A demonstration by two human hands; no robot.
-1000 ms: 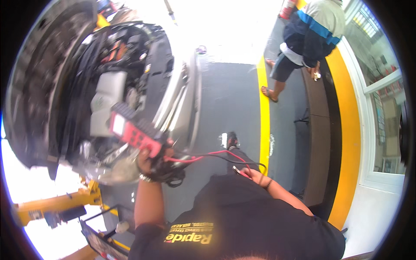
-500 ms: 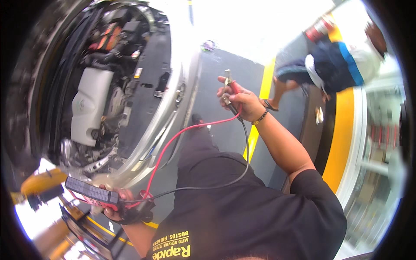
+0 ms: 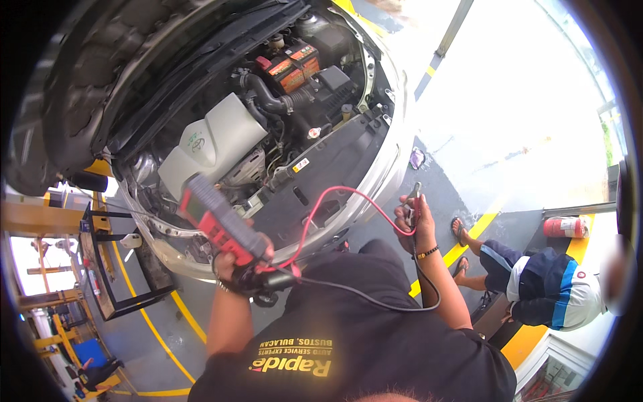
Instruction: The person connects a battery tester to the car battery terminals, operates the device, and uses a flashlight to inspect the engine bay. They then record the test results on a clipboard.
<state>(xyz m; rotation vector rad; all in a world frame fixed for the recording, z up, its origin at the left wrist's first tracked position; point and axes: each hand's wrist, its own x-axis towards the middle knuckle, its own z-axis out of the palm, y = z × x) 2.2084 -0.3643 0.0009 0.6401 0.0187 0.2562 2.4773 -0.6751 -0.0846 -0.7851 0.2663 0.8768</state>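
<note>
My left hand point(image 3: 236, 266) is closed around a red and black battery tester point(image 3: 224, 224), blurred by motion and held over the front edge of the engine bay. A red cable point(image 3: 321, 199) and a black cable point(image 3: 365, 297) loop from its lower end to the right. My right hand point(image 3: 418, 226), raised past the car's front bumper, grips the cable clamps point(image 3: 417, 193); a metal jaw points up above the fingers. Across the engine bay, apart from both hands, sits a car battery point(image 3: 293, 67) with an orange and black label and a red terminal cover.
The raised hood point(image 3: 74, 87) stands at the left, beside the grey engine cover point(image 3: 213, 139). A seated person point(image 3: 549, 285) is at the right, feet near a yellow floor line, with a red container point(image 3: 566, 227) behind. A black metal frame point(image 3: 110, 268) stands at lower left.
My view has swung, so the engine bay and battery now show more fully. The tester has come up over the bay's front edge. Both hands keep their holds.
</note>
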